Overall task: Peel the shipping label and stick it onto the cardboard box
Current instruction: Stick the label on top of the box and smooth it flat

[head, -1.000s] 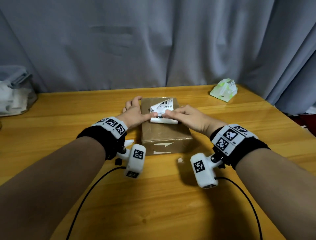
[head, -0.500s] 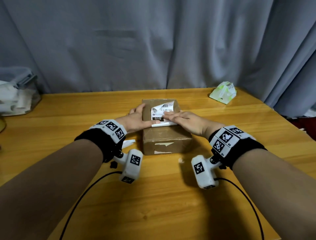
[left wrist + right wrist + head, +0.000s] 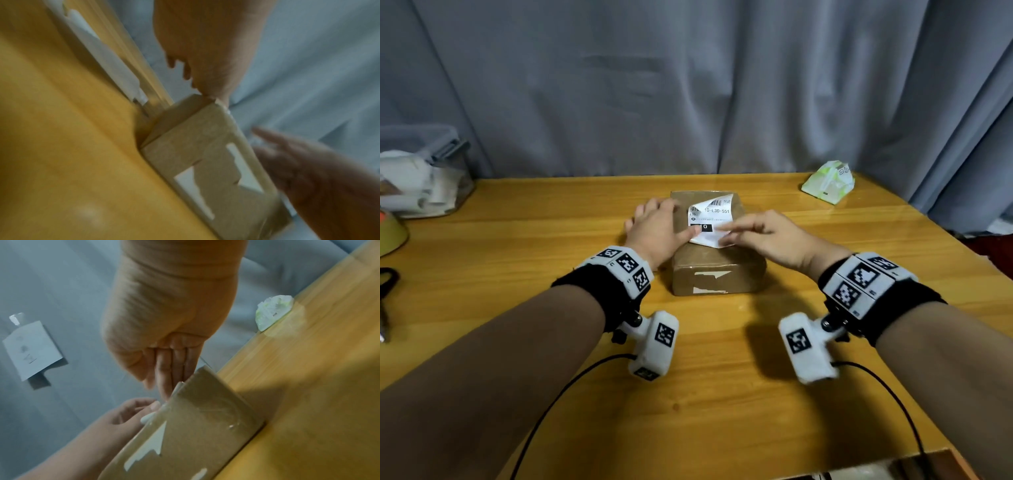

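Compared with half a second ago, the shipping label (image 3: 710,219) lies flatter on the cardboard box (image 3: 717,270): its near edge, which was rolled up into a white tube under the fingers, now spreads out as a loose flap, and more of the printed face shows. The right hand (image 3: 767,236) has shifted a little toward the box's right side and is blurred, its straight fingers (image 3: 736,229) laid across the label's near right part. The left hand (image 3: 657,229) stays at the box's left edge, fingers relaxed and draped over the left rim, the thumb (image 3: 690,234) pressing the label's near left corner.

The label is white, with a barcode at its far edge, a line of characters reading partly "10-L30-551", and a black block below that. Its far right corner curls up off the box top. It sits on the far half of the box lid.

The box is brown, with torn white paper remnants on its near side, and it rests on the wooden table (image 3: 705,394). A green-and-white packet (image 3: 828,183) lies well to the right of the box and beyond it.
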Demonstrator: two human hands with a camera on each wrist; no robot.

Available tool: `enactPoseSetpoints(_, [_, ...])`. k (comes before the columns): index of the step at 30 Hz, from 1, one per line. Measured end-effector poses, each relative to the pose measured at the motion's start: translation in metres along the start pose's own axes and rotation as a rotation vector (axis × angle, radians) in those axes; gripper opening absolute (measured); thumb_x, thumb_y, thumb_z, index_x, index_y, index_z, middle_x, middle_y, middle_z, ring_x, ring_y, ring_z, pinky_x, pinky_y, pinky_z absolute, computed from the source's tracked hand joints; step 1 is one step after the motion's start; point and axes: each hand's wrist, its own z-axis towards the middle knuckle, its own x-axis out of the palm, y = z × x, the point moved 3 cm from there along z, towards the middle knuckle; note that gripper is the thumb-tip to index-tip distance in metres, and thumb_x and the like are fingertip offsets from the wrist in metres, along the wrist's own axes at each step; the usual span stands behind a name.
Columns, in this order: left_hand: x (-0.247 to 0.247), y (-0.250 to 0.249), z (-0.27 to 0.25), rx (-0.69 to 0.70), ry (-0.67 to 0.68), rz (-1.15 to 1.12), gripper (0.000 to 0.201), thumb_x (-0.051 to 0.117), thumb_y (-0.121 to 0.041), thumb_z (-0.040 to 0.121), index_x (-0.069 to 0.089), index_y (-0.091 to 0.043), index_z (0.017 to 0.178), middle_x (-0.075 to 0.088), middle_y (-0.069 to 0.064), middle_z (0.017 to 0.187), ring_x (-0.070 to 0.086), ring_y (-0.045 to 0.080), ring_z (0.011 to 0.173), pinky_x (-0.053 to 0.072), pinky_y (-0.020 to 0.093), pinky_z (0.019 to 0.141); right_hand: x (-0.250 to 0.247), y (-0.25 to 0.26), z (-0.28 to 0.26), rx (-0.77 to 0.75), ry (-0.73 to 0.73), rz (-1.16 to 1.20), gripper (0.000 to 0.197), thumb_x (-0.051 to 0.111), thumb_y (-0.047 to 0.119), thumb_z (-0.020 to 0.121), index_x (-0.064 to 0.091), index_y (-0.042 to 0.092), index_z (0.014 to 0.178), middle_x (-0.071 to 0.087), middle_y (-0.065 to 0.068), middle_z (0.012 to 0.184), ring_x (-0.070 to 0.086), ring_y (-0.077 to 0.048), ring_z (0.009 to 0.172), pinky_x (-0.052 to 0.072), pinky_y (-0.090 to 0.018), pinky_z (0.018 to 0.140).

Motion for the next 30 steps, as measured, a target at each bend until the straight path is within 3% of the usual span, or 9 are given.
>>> enactPoseSetpoints(2, [-0.005,-0.016,-0.006,0.232,-0.111,0.084,0.038,0.059,-0.039,0.085,0.055,-0.025,0.12,0.05,0.001,0.128,0.039,0.023,0.122,0.027,0.038,0.099,0.0,-0.002,0.011,0.017,-0.144,0.096,0.033,0.046,0.004,0.091,0.061,0.011,0.119,0.071,-0.012,0.094,0.064,-0.018,0.094,0.048,-0.033,0.099])
enactPoseSetpoints(5, [-0.004,-0.025,-0.004,0.412,0.067,0.035,0.023,0.057,-0.02,0.088,0.066,-0.019,0.11,0.06,0.0,0.119,0.048,0.02,0.119,0.029,0.03,0.1,0.004,-0.01,0.023,0.06,-0.207,0.05,0.033,0.047,0.003,0.092,0.057,0.009,0.123,0.066,-0.009,0.095,0.06,-0.016,0.081,0.05,-0.043,0.097])
enactPoseSetpoints(11, [-0.012,-0.018,-0.001,0.403,0.328,-0.141,0.034,0.067,-0.024,0.083,0.067,-0.01,0.115,0.061,0.005,0.126,0.052,0.017,0.12,0.035,0.022,0.105,0.003,-0.01,0.034,0.024,-0.139,-0.346,0.024,0.064,0.014,0.085,0.07,0.01,0.107,0.053,0.001,0.099,0.05,-0.012,0.096,0.037,-0.018,0.088])
enactPoseSetpoints(17, [-0.007,-0.013,-0.009,0.384,0.352,-0.136,0.041,0.059,-0.025,0.089,0.058,-0.012,0.127,0.048,0.0,0.141,0.038,0.012,0.133,0.016,0.001,0.093,0.007,-0.022,0.024,0.034,-0.12,-0.209,0.035,0.067,0.016,0.083,0.064,0.008,0.117,0.041,0.001,0.109,0.042,-0.009,0.104,0.029,-0.005,0.09])
enactPoseSetpoints(20, [-0.005,-0.011,-0.016,0.389,0.359,-0.114,0.042,0.053,-0.026,0.093,0.052,-0.014,0.133,0.041,0.001,0.148,0.034,0.014,0.138,0.015,0.007,0.101,0.007,-0.02,0.018,0.052,-0.072,-0.248,0.038,0.067,0.018,0.083,0.062,0.011,0.119,0.04,0.002,0.112,0.043,-0.011,0.11,0.026,-0.006,0.095])
enactPoseSetpoints(24, [0.001,-0.007,-0.029,0.387,0.406,-0.007,0.05,0.042,-0.041,0.095,0.036,-0.028,0.143,0.022,-0.004,0.158,0.014,0.013,0.147,0.005,0.023,0.116,0.009,-0.018,0.007,0.033,-0.054,-0.329,0.033,0.064,0.02,0.085,0.064,0.014,0.118,0.052,-0.003,0.126,0.04,-0.017,0.129,0.019,-0.035,0.118])
enactPoseSetpoints(26, [-0.002,-0.006,-0.033,0.388,0.457,0.053,0.058,0.049,-0.051,0.088,0.033,-0.035,0.142,0.014,-0.005,0.159,0.008,0.012,0.147,0.003,0.028,0.118,0.009,-0.014,-0.001,0.018,-0.017,-0.326,0.031,0.061,0.015,0.087,0.064,0.012,0.118,0.051,-0.01,0.138,0.04,-0.017,0.133,0.017,-0.021,0.115])
enactPoseSetpoints(28, [-0.006,-0.008,-0.035,0.394,0.475,0.072,0.065,0.058,-0.052,0.082,0.036,-0.037,0.141,0.014,-0.004,0.159,0.01,0.014,0.147,0.005,0.03,0.119,0.008,-0.01,-0.008,0.039,0.019,-0.284,0.031,0.059,0.012,0.089,0.062,0.01,0.12,0.046,-0.011,0.144,0.039,-0.016,0.135,0.017,-0.002,0.096])
enactPoseSetpoints(30, [-0.008,-0.01,-0.037,0.41,0.443,0.074,0.064,0.062,-0.05,0.08,0.041,-0.034,0.138,0.022,-0.004,0.157,0.017,0.014,0.146,0.01,0.029,0.119,0.008,-0.007,-0.013,0.074,0.024,-0.232,0.032,0.06,0.011,0.088,0.063,0.009,0.119,0.043,-0.011,0.146,0.038,-0.014,0.135,0.017,-0.001,0.093])
